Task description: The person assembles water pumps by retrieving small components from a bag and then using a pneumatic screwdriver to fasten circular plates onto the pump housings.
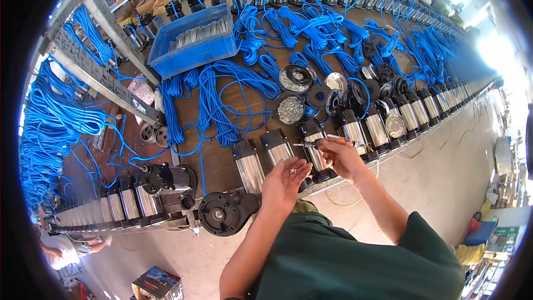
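Note:
My right hand point(345, 160) is closed around a slim screwdriver point(311, 144), its tip pointing left over the row of motors. Close beside it, my left hand point(280, 188) is turned palm up with bent fingers, and small shiny screws point(292, 171) lie at the fingers. Below both hands stand silver cylindrical motors with black ends, among them a left one point(249, 168), a middle one point(276, 145) and one under the screwdriver point(312, 131). A round dish of small metal pieces point(290, 109) sits just beyond them.
A blue bin point(191, 50) of thin metal pieces stands at the back left. Coiled blue cables point(219, 100) cover much of the brown table. Black and silver covers point(335, 100) lie to the right. A black pump housing point(220, 214) is at the front edge. Another person point(61, 247) is far left.

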### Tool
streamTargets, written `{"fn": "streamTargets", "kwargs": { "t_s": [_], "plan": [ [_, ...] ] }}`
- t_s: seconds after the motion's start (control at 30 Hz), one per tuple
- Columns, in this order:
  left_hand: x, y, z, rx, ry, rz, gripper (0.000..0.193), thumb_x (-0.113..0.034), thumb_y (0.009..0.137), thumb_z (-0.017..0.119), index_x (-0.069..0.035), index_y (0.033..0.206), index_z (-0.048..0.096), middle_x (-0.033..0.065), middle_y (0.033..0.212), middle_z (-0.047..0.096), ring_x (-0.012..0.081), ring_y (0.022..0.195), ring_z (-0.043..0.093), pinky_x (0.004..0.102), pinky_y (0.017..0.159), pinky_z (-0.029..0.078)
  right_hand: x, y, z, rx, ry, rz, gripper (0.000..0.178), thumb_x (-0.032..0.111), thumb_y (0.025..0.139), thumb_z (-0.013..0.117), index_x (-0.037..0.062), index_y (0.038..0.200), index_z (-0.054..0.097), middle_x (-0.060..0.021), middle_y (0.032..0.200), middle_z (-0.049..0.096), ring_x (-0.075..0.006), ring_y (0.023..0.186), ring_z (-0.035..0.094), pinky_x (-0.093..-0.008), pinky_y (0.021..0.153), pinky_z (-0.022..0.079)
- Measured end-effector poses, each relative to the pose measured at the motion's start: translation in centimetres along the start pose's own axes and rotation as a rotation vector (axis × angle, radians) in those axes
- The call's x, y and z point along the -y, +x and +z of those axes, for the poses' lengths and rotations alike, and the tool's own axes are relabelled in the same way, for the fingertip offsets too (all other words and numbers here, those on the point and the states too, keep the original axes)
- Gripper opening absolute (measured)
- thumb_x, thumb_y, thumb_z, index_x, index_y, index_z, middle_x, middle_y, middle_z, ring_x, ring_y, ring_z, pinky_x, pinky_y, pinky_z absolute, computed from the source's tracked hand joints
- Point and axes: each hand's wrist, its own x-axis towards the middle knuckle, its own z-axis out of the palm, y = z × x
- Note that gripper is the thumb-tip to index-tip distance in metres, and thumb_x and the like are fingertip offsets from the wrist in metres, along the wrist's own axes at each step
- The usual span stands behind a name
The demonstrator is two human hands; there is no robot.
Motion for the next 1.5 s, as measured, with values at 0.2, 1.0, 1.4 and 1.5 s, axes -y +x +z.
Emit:
{"fn": "streamTargets", "kwargs": {
  "t_s": [0.2,1.0,1.4,1.5],
  "plan": [
    [-1.3,-2.7,1.6,0.205,0.089,0.026,0.033,-0.007,0.098,0.037,0.016,0.120,0.048,0.0312,0.128,0.052,0.0417,0.124,0.050,0.0441,0.109,0.042,-1.3,6.3,-5.2,-0.268,0.742,0.516,0.040,0.023,0.093,0.061,-0.0073,0.115,0.048,-0.0344,0.124,0.051,-0.0231,0.085,0.069,-0.0195,0.054,0.058],
    [-10.7,14.7,7.5,-0.043,0.652,0.124,0.024,-0.013,0.099,0.042,0.002,0.113,0.054,0.0003,0.070,0.045,0.0095,0.056,0.037,0.0239,0.044,0.028,0.1,-2.7,-3.0,0.001,0.881,-0.205,0.044,0.040,0.080,0.061,0.0045,0.106,0.064,-0.0049,0.084,0.061,-0.0185,0.074,0.056,-0.0312,0.063,0.044],
    [-7.4,35.6,9.3,-0.199,2.787,0.460,0.036,-0.031,0.068,0.077,-0.005,0.092,0.071,0.0188,0.099,0.070,0.0352,0.094,0.067,0.0451,0.079,0.055,-4.7,-13.7,-11.7,-0.556,0.819,-0.628,0.051,0.026,0.073,0.066,0.0009,0.116,0.055,-0.0042,0.084,0.056,-0.0124,0.070,0.050,-0.0259,0.066,0.042],
    [-7.6,38.4,8.6,-0.186,2.867,0.367,0.037,-0.030,0.070,0.076,-0.004,0.096,0.071,0.0200,0.103,0.069,0.0360,0.098,0.066,0.0453,0.082,0.054,-6.3,-14.4,-14.1,-0.612,0.865,-0.639,0.047,0.027,0.076,0.063,0.0021,0.114,0.055,-0.0024,0.081,0.053,-0.0122,0.070,0.051,-0.0263,0.067,0.043]
  ]
}}
